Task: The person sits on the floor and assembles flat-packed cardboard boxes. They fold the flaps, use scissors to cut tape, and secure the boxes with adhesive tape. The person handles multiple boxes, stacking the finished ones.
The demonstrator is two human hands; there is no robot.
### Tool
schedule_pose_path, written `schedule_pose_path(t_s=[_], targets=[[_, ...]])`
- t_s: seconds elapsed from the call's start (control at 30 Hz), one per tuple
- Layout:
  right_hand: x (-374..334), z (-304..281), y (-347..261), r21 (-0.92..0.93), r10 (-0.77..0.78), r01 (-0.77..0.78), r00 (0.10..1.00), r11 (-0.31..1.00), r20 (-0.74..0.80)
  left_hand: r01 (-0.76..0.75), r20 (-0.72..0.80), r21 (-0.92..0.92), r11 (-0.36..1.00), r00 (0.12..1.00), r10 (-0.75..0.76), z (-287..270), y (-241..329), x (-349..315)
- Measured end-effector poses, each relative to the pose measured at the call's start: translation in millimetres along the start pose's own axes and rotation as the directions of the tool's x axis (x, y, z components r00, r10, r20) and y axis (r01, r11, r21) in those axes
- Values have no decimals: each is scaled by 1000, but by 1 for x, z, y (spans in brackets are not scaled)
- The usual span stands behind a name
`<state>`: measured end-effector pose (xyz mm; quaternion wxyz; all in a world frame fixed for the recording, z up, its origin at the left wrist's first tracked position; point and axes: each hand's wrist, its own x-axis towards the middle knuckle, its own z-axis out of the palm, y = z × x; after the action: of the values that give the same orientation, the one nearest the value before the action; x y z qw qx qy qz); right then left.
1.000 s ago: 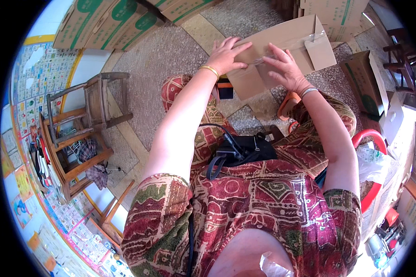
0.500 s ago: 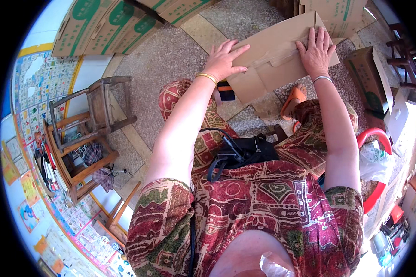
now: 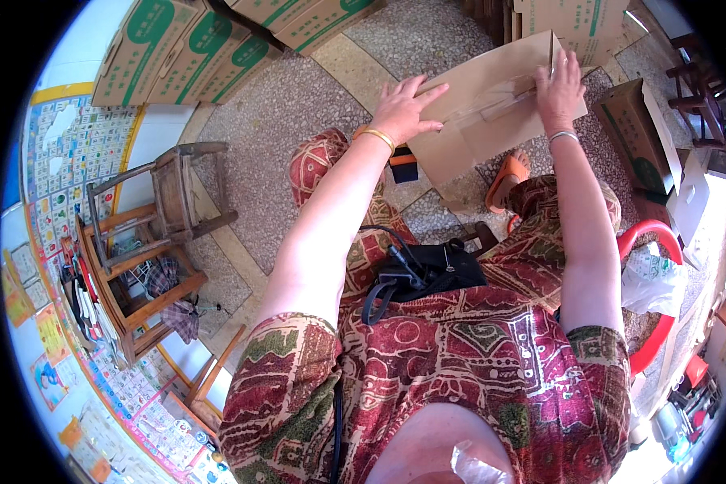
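Observation:
A plain brown cardboard box (image 3: pixel 480 133) stands in front of me above the floor, its flaps meeting at a seam in the middle. My left hand (image 3: pixel 407 111) rests against its left end, fingers and thumb spread apart. At the box's right end lies my right hand (image 3: pixel 560 95), fingers stretched over the edge near the upper corner and thumb on the top. Neither hand visibly grips anything. Just below my left wrist, a small dark block with an orange band (image 3: pixel 403 167) shows on the floor. The box's underside is hidden.
Printed cardboard boxes (image 3: pixel 202 56) stack at the far left, with more at the far right (image 3: pixel 573 24). A wooden chair (image 3: pixel 181 189) stands left. On the right are an open carton (image 3: pixel 641 137) and a red-rimmed basin (image 3: pixel 665 331) with a white plastic bag (image 3: pixel 652 278).
The box has shifted slightly toward me. My left hand has moved a little right and nearer, and my right hand has slid outward to the box's right edge.

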<state>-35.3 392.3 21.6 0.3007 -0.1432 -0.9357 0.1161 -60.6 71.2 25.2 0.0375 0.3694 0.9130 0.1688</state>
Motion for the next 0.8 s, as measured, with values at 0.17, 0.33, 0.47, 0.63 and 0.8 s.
schedule_pose_path(t_s=[0.17, 0.33, 0.47, 0.63, 0.8], targets=[[-36, -12, -93, 85, -460, 453, 859, 888, 224, -7, -4, -6, 1000, 1000, 7, -4, 4, -3], [-49, -10, -102, 104, -513, 509, 793, 854, 329, -13, -5, -25, 1000, 1000, 13, -9, 19, -4], [-48, -15, -97, 77, -513, 518, 796, 852, 322, -36, -30, -6, 999, 999, 36, -16, 30, -5], [-40, -15, -97, 154, -521, 498, 812, 853, 262, -5, -24, 6, 1000, 1000, 5, -20, 31, -1], [-9, 3, -74, 493, -517, 428, 854, 757, 52, 57, 6, -63, 996, 998, -57, -23, 25, 2]])
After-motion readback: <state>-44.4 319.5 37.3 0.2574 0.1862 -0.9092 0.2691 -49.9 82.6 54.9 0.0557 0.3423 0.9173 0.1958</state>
